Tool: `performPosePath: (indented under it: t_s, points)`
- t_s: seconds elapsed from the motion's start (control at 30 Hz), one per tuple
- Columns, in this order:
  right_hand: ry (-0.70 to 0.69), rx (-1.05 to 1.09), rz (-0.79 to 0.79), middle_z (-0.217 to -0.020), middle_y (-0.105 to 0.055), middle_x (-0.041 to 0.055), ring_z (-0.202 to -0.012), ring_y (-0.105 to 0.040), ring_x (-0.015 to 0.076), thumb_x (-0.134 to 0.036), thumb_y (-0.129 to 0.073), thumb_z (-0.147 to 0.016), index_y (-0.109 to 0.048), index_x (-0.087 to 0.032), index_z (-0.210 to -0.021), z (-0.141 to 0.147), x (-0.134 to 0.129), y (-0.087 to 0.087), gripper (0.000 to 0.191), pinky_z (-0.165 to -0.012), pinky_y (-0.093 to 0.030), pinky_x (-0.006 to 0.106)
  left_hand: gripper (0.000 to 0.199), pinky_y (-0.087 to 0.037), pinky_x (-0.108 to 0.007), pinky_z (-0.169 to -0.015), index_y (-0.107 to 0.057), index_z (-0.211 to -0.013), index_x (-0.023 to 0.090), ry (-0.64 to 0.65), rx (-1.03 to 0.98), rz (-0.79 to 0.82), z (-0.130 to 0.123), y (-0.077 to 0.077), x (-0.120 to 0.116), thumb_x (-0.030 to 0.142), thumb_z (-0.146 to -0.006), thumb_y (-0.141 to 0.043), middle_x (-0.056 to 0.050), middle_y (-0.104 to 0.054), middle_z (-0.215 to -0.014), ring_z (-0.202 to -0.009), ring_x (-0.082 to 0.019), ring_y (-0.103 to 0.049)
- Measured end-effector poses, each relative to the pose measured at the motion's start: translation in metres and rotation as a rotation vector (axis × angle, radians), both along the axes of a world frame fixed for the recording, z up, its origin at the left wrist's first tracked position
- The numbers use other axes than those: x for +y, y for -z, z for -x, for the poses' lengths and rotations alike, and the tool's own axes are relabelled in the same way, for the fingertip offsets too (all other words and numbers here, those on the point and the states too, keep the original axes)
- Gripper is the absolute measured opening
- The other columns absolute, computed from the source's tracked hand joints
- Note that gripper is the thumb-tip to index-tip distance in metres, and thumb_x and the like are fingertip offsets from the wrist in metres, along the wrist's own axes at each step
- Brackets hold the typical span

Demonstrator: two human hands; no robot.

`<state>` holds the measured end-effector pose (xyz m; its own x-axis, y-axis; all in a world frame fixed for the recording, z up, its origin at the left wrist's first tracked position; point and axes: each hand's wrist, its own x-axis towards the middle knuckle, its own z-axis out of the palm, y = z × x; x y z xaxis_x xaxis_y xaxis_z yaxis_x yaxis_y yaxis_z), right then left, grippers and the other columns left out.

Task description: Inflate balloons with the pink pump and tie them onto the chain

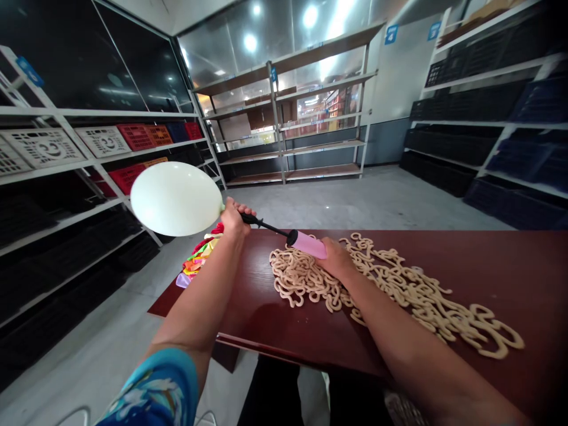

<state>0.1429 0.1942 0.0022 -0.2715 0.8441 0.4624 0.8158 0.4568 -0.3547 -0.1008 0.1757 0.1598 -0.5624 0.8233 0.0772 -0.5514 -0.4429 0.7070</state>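
A large pale green balloon point(176, 199), swollen with air, floats off to the left above the table's far edge. My left hand point(235, 218) is closed around its neck and the black end of a hand balloon pump point(309, 244). The pump's black rod stretches out of its pink barrel, and my right hand point(339, 258) is wrapped round that barrel. Below and beside my right hand lies a heap of beige curled, rope-like pieces point(306, 275). Just where the nozzle meets the balloon is hidden by my left fingers.
Brightly coloured limp pieces, looking like deflated balloons point(197, 260), lie at the left end of the dark red table point(261, 319). Shelves with crates point(104, 141) line the left side, a metal rack point(284, 127) stands behind, and dark crates point(461, 142) fill the right shelves.
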Motion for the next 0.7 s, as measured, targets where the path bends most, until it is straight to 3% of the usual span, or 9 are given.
performPosePath:
  t_s: [0.2, 0.33, 0.5, 0.7]
  points:
    - [-0.004, -0.015, -0.001, -0.086, -0.062, 0.0075, -0.08, -0.058, 0.0213, -0.037, -0.064, -0.069, -0.053, -0.017, -0.096, 0.001, -0.006, -0.003, 0.035, -0.066, -0.039, 0.03, 0.04, -0.037, -0.024, -0.044, -0.026, -0.06, 0.021, 0.09, -0.062, 0.085, -0.054, 0.045, 0.009, 0.044, -0.085, -0.047, 0.007, -0.028, -0.046, -0.037, -0.009, -0.036]
    - [0.005, -0.022, 0.014, -0.084, -0.062, 0.0068, -0.08, -0.058, 0.0209, -0.034, -0.063, -0.071, -0.054, -0.018, -0.095, -0.001, -0.006, -0.004, 0.03, -0.066, -0.038, 0.029, 0.042, -0.038, -0.025, -0.047, -0.027, -0.06, 0.02, 0.127, -0.088, 0.095, -0.071, 0.055, 0.009, 0.049, -0.084, -0.047, 0.007, -0.029, -0.048, -0.038, -0.008, -0.038]
    - [0.011, -0.01, 0.009, -0.091, -0.062, 0.0078, -0.084, -0.058, 0.0216, -0.035, -0.065, -0.069, -0.054, -0.018, -0.1, -0.003, -0.004, -0.003, 0.037, -0.069, -0.038, 0.029, 0.04, -0.038, -0.025, -0.047, -0.028, -0.06, 0.02, 0.115, -0.057, 0.081, -0.053, 0.039, 0.007, 0.045, -0.083, -0.05, 0.007, -0.03, -0.047, -0.038, -0.008, -0.037]
    - [0.033, -0.005, 0.045, -0.093, -0.062, 0.008, -0.083, -0.058, 0.0211, -0.026, -0.064, -0.068, -0.053, -0.018, -0.1, -0.007, -0.002, -0.006, 0.035, -0.067, -0.037, 0.028, 0.035, -0.038, -0.025, -0.045, -0.027, -0.061, 0.02, 0.002, 0.009, 0.018, 0.002, -0.005, 0.0, 0.038, -0.086, -0.045, 0.007, -0.029, -0.046, -0.037, -0.009, -0.037]
